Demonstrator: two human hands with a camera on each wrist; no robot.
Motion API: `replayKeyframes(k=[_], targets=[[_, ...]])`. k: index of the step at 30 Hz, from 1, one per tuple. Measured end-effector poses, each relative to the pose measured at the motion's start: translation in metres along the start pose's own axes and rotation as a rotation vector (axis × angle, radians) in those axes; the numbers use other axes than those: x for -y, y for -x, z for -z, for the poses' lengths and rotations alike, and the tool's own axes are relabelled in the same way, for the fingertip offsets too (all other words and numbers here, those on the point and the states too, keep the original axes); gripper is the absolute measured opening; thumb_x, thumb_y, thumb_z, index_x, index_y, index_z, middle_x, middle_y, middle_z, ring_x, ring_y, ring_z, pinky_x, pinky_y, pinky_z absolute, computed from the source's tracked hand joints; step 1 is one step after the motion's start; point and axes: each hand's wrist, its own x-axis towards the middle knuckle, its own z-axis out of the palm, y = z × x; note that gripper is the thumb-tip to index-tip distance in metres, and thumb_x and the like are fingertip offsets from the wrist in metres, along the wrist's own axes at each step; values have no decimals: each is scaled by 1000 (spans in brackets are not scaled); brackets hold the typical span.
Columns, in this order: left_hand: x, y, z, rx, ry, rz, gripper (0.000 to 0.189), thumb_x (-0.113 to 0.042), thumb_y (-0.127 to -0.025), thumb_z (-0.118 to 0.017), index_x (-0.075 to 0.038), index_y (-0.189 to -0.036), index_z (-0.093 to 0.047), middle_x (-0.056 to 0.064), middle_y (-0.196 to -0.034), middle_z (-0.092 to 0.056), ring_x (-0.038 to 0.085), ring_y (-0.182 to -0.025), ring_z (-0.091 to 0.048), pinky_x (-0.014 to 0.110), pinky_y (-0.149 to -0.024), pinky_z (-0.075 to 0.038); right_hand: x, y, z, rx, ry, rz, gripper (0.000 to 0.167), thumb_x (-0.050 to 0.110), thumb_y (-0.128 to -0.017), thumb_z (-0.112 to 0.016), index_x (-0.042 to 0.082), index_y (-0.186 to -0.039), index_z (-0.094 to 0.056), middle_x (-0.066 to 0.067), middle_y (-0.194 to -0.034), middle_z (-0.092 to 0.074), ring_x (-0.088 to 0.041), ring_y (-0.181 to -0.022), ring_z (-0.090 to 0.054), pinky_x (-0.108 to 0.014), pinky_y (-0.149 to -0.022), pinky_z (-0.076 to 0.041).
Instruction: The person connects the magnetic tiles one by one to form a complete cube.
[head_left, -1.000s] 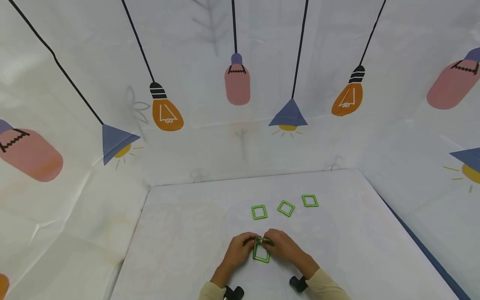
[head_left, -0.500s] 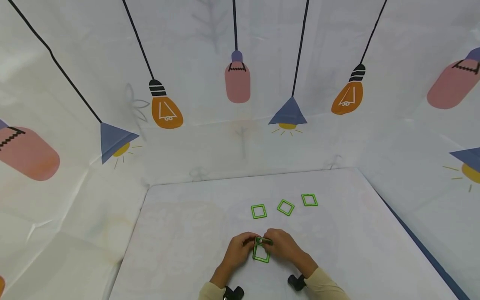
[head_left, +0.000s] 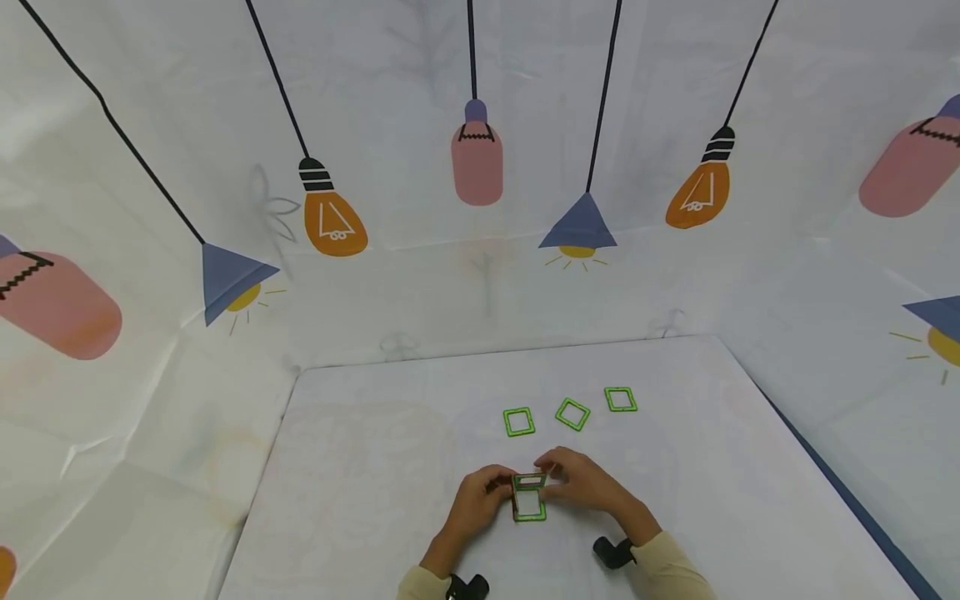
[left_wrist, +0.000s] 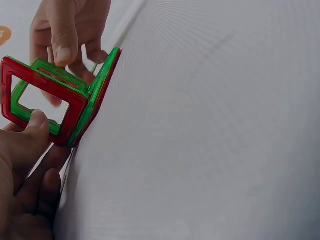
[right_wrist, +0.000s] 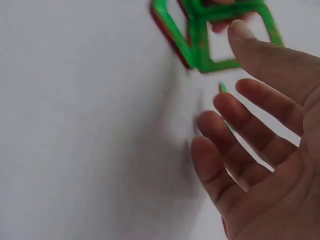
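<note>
Several square magnetic tiles joined at their edges (head_left: 529, 488) stand on the white table between the hands. In the left wrist view, a red-sided tile (left_wrist: 47, 84) stands upright, a green tile (left_wrist: 62, 75) rises behind it, and another tile (left_wrist: 101, 82) lies flat on the table. My left hand (head_left: 477, 500) pinches the upright tile on the left side, thumb on its lower edge. My right hand (head_left: 592, 485) is beside the right side, fingers loosely bent and spread, holding nothing. In the right wrist view its thumb (right_wrist: 265, 57) overlaps a green tile; whether it touches is unclear.
Farther back on the table (head_left: 390, 450) lie three loose green square tiles: a left one (head_left: 517, 410), a turned middle one (head_left: 579, 405) and a right one (head_left: 619, 389). A white sheet printed with lamps (head_left: 420, 292) hangs behind the table and at its sides.
My right hand has let go of the tiles and drawn slightly to the right, its fingers opening. The joined tiles have turned a little and sit straighter. My left hand has stayed in place.
</note>
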Motion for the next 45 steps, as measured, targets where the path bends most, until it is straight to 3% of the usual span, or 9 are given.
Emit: replayKeyframes(k=[5,11,14,17,24,30,38,45], targets=[[2,0,-3,-24,-20,6,16,-10,-87,-73,-13,-104,-73,0,-93,-73,0,-80,-60,21,-71,-51,-13,8,22,-40,-45,-123,31,28,-88,-77,12,-113,-68,5,-103,-69,-4,-88,-62,-24,-77,-53],[3,0,-6,-52,-27,-13,18,-16,-86,-76,-14,-103,-73,0,-91,-72,1,-77,-60,20,-68,-51,-22,4,35,-265,7,-296,14,21,-93,-71,13,-103,-72,4,-92,-70,-10,-85,-61,-27,-73,-51],[4,-1,-9,-64,-23,-24,20,-17,-84,-78,-14,-103,-72,-1,-89,-72,1,-76,-61,19,-66,-51,-30,-2,38,-372,60,-336,15,16,-93,-70,7,-105,-72,-3,-94,-70,-17,-87,-64,-33,-75,-53],[4,-1,-11,-74,-17,-20,21,-17,-83,-80,-15,-102,-72,-3,-88,-72,-1,-75,-60,18,-66,-51,-38,-9,39,-421,137,-350,26,13,-93,-69,-3,-113,-68,-14,-102,-68,-26,-92,-66,-42,-79,-55],[8,3,-16,-86,-42,-24,22,-22,-81,-81,-16,-100,-72,-5,-88,-71,-4,-75,-59,18,-64,-50,-52,-21,37,-382,283,-375,57,21,-92,-71,-17,-130,-53,-29,-118,-55,-41,-108,-57,-54,-92,-49],[8,3,-17,-82,-45,-57,24,-23,-80,-82,-17,-101,-71,-6,-91,-72,-4,-77,-62,18,-65,-52,-60,-33,38,-367,316,-430,58,27,-89,-76,-12,-127,-58,-26,-116,-54,-36,-104,-58,-51,-88,-51],[9,4,-15,-85,-73,-85,24,-23,-80,-82,-18,-101,-71,-6,-91,-71,-4,-77,-61,17,-66,-52,-55,-39,35,-377,105,-421,50,8,-86,-77,0,-124,-45,-12,-91,-58,-20,-77,-53,-33,-66,-44],[8,3,-13,-86,-70,-87,25,-23,-80,-82,-17,-102,-71,-6,-92,-72,-4,-78,-61,17,-66,-53,-52,-38,31,-409,72,-398,48,6,-84,-77,3,-122,-48,-7,-87,-57,-16,-74,-53,-28,-65,-42]])
